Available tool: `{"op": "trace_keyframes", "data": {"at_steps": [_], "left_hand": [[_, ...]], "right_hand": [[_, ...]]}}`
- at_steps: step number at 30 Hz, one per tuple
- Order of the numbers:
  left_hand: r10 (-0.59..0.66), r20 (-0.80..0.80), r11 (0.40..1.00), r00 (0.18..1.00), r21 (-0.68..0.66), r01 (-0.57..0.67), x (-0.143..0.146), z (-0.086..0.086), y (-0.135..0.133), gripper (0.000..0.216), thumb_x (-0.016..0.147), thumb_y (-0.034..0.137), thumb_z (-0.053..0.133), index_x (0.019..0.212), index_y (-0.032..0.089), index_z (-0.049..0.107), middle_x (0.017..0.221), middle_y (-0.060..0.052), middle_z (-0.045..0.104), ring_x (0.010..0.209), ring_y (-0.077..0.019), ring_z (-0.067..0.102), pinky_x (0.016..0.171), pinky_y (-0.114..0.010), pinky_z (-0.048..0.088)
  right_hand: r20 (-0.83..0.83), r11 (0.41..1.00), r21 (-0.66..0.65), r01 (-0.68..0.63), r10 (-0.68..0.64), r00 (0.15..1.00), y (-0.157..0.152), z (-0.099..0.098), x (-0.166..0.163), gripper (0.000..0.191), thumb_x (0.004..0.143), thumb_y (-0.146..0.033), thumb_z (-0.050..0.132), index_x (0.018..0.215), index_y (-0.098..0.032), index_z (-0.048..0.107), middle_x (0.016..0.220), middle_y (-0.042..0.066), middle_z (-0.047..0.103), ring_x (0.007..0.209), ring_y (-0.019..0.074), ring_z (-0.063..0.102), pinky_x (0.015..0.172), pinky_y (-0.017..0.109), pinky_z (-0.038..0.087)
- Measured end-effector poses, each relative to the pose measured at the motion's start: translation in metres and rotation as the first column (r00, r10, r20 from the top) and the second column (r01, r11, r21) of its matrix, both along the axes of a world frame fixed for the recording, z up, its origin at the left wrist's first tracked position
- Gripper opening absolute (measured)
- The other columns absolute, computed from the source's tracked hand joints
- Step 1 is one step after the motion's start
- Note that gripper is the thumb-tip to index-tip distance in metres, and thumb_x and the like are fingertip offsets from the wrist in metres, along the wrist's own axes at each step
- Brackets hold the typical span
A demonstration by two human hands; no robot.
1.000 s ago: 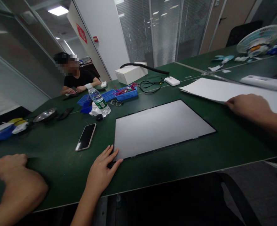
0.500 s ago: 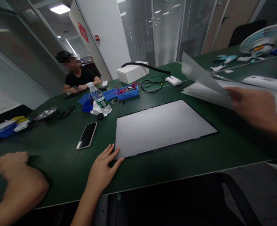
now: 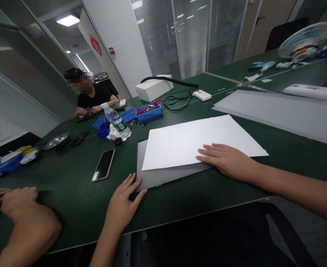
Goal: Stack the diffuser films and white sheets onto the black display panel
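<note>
A grey flat panel [image 3: 157, 177] with a dark rim lies on the green table [image 3: 74, 200]. A white sheet [image 3: 191, 139] lies on top of it, shifted to the right and covering most of it. My left hand [image 3: 124, 202] rests flat at the panel's near left corner, fingers stretched out. My right hand [image 3: 226, 159] lies flat on the sheet's near edge, fingers spread, pressing it onto the panel.
A phone [image 3: 104, 164] lies left of the panel. Behind it stand a water bottle [image 3: 115, 120], blue trays [image 3: 145, 111], glasses and a white box [image 3: 152, 88]. A stack of white sheets [image 3: 285, 113] lies at the right. Another person's hands [image 3: 15, 202] rest at the near left; a person sits at the far side.
My right hand lifted one sheet off the stack at the right, carried it left and laid it on the grey panel. My left hand stayed at the corner.
</note>
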State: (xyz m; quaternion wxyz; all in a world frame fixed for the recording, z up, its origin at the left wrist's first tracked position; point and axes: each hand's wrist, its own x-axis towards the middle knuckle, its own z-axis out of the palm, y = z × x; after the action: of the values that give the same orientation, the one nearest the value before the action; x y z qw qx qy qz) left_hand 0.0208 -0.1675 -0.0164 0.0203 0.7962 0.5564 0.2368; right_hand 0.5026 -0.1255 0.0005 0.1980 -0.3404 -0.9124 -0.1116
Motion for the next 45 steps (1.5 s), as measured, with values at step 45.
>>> {"op": "trace_keyframes", "data": {"at_steps": [45], "left_hand": [[0.004,0.038,1.0,0.999,-0.024,-0.003,0.005,0.007,-0.002,0.059,0.104,0.065,0.061,0.148,0.027,0.072,0.152,-0.011,0.07,0.146,-0.0349,0.064,0.124,-0.061,0.05]], "right_hand": [[0.247,0.32,-0.279,0.905,-0.887,0.39,0.074,-0.004,0.21,0.085,0.111,-0.079,0.031,0.161,-0.016,0.057,0.148,0.03,0.054,0.124,0.0422,0.057,0.095,0.056,0.045]]}}
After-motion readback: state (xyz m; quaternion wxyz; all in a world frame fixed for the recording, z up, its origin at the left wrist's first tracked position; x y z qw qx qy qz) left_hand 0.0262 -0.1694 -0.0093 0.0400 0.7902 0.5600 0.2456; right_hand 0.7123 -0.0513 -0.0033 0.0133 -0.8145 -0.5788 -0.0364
